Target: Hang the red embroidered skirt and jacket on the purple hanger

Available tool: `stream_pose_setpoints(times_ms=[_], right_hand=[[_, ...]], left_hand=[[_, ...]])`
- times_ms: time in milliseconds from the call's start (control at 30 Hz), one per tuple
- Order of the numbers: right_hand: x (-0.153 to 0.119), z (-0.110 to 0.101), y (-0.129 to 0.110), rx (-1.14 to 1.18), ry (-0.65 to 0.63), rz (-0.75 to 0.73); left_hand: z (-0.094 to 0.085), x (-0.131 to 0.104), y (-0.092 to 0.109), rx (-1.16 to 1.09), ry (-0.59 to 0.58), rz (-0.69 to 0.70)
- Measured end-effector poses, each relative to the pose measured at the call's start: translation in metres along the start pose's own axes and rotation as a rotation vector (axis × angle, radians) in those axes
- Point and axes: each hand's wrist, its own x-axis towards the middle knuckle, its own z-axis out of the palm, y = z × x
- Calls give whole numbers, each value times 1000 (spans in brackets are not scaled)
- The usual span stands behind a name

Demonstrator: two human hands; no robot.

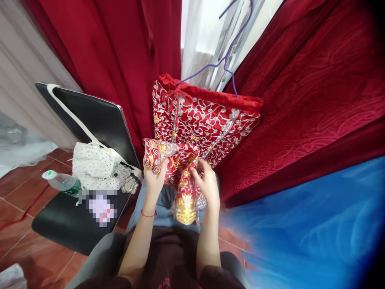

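In the centre of the frame a red embroidered garment (204, 120) is seen, with silver and gold patterns; its upper part hangs on a purple hanger (225, 60) before the red curtains (120, 52). The lower part of the garment is bunched up just below, in the middle of the frame, and it is gripped by both hands. The left hand (155, 178) is closed on the folded red edge at the left side of the bunch, with the thumb on top. The right hand (206, 182) is closed on the fabric beside it, the fingers pinching a fold; a gold patch of the cloth hangs down between the two wrists.

As a judgement, the work seems to be in the middle: the top is already on the hanger, but the lower fabric is not yet spread or arranged.

At the left of the frame a black chair (90, 120) stands, on which a white dotted bag (96, 166) and a plastic bottle (61, 182) lie.
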Motion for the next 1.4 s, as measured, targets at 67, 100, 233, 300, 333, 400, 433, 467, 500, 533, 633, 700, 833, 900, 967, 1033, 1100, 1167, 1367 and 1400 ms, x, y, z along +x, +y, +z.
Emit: stream_pose_setpoints(times_ms=[67,100,233,300,333,400,433,467,500,533,633,700,833,900,967,1033,1100,1167,1367,1400], right_hand=[[0,-3,-22,71,-32,-7],[0,-3,-33,97,-53,-18],[1,0,-58,153,-112,24],[5,4,-54,199,-58,139],[8,5,-48,226,-7,197],[15,6,-31,300,116,271],[19,6,-23,345,171,288],[23,5,-16,390,209,288],[27,4,-11,428,229,278],[31,3,-10,455,232,262],[45,0,-20,463,180,212],[59,-2,-35,457,131,184],[96,-9,-65,515,-78,84],[117,-12,-79,562,-240,-4],[137,-14,-95,509,-309,-100],[153,-15,-116,266,-231,-187],[167,-15,-138,-79,-86,-265],[182,-14,-158,-343,24,-338],[246,12,-171,-474,189,-496],[256,18,-166,-509,209,-540]], left_hand=[[7,1,12,16,38,19],[13,0,20,20,44,41],[33,-3,50,37,-135,237],[38,0,60,40,-302,343],[38,3,61,39,-397,380],[38,10,59,25,-554,401],[38,13,55,-4,-611,382],[39,16,50,-53,-639,339],[41,18,44,-111,-632,277],[44,20,38,-166,-585,205],[56,28,18,-274,-269,16],[60,39,4,-268,-46,-46],[47,83,-22,-239,-120,-66],[35,108,-26,-335,-365,-57],[23,133,-20,-376,-484,-65],[10,155,-1,-293,-409,-42],[-5,178,26,-157,-261,38],[-22,202,55,-32,-114,136],[-62,266,123,381,55,335],[-64,273,132,451,58,336]])
